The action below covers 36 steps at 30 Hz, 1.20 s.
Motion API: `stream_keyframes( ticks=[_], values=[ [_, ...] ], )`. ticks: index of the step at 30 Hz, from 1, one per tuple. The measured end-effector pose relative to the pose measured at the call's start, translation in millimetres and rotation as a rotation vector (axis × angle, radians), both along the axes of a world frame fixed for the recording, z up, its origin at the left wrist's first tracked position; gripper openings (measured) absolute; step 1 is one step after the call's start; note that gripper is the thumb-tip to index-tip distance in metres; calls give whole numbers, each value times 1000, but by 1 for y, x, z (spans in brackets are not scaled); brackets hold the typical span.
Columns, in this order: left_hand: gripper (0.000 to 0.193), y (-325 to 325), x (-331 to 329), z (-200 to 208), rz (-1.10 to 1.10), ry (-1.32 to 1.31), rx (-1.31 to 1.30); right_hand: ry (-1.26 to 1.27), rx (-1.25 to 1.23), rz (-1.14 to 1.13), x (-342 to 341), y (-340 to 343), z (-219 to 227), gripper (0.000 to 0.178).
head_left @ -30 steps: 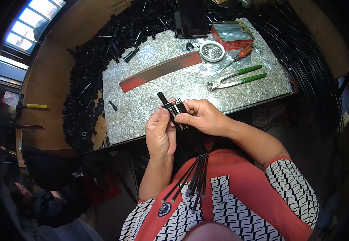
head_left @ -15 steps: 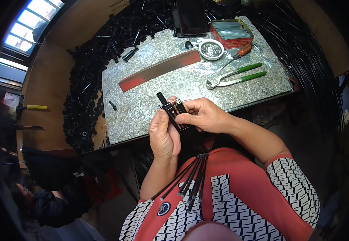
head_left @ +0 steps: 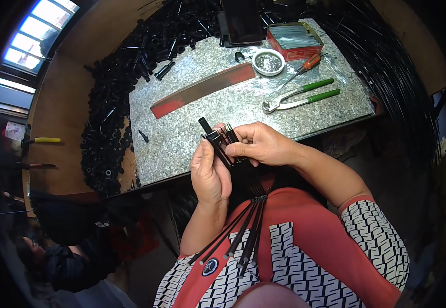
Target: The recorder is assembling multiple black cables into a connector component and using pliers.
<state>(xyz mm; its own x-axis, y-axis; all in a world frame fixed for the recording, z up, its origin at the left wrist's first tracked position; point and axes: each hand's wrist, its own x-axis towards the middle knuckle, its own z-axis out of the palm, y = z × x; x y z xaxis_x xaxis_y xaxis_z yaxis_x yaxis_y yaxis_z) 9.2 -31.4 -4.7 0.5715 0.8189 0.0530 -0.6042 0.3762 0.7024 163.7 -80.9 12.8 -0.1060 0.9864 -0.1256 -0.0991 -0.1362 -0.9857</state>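
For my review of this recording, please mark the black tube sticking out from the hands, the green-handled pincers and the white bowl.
Black tube (head_left: 205,125): head view, on its exposed upper end.
Green-handled pincers (head_left: 319,96): head view, on the lower green grip.
White bowl (head_left: 269,73): head view, on its near wall.

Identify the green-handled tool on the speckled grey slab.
The silver metal pincers with two green handles; the slim screwdriver beside them has one orange handle.

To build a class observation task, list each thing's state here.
Left hand: closed on black assembly
Right hand: closed on black assembly
Black assembly: tilted, held
Green-handled pincers: lying, handles apart
Red box: open, holding thin strips
White bowl: upright, holding shiny bits
Orange-handled screwdriver: lying
Red-brown strip: lying
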Motion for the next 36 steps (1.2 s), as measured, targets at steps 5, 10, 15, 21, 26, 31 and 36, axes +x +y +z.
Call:
stream_keyframes(
  ticks=[5,10,15,21,26,31,36],
  values=[
    [35,-4,3,4,100,78,16,9,19,33,1,-1,2,28],
    [33,-5,4,2,121,62,9,40,12,27,1,0,3,27],
    [33,-5,7,1,148,54,23,31,13,20,0,1,3,28],
    [34,-6,10,4,149,76,21,-3,10,18,0,3,1,29],
    [35,-4,7,1,130,56,30,10,12,22,0,4,3,30],
    [35,-5,10,5,117,73,24,46,21,36,3,3,2,23],
    [33,-4,6,0,85,31,41,23,24,41,1,4,1,23]
  ],
)
